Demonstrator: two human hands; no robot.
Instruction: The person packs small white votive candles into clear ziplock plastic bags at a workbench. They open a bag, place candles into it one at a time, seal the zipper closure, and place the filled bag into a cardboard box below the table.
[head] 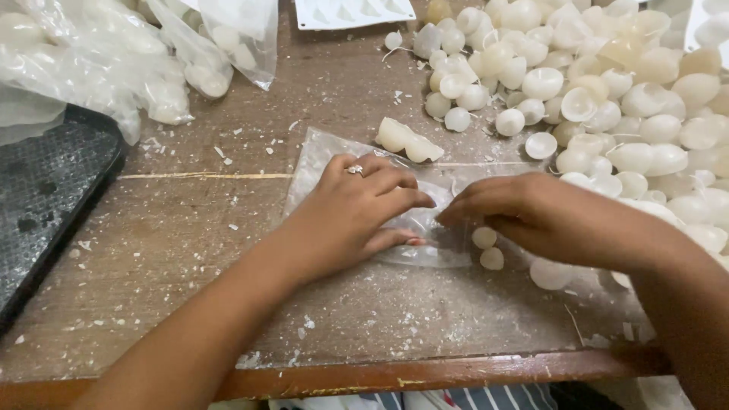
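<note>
Clear plastic lies flat under our hands: a small bag (342, 163) spread on the worn wooden table (190, 228), just beside the heap of pale wax balls (607, 99) that fills the right side. Our left hand (357, 216) rests palm down on the bag, fingers loosely curled, thumb and forefinger pinching its right edge; a ring (355, 169) shows on one finger. Our right hand (531, 216) comes in from the right, fingers drawn together at the same edge, so both hands meet fingertip to fingertip on the plastic. We cannot tell whether the right hand holds a ball inside its fingers.

Two loose balls (487, 247) lie just below the right hand, touching the bag's edge or very near it. A lumpy wax piece (408, 142) sits at the bag's top edge, apart from the heap. White crumbs and flakes speckle the table all round.

At the upper left we see filled plastic bags (114, 61) of the same pale balls, piled against each other. A black tray (45, 197) sits below them at the left edge. A white mould (353, 11) with round hollows shows at the top, well apart from our hands. Striped cloth (486, 398) shows below the table's front edge.
</note>
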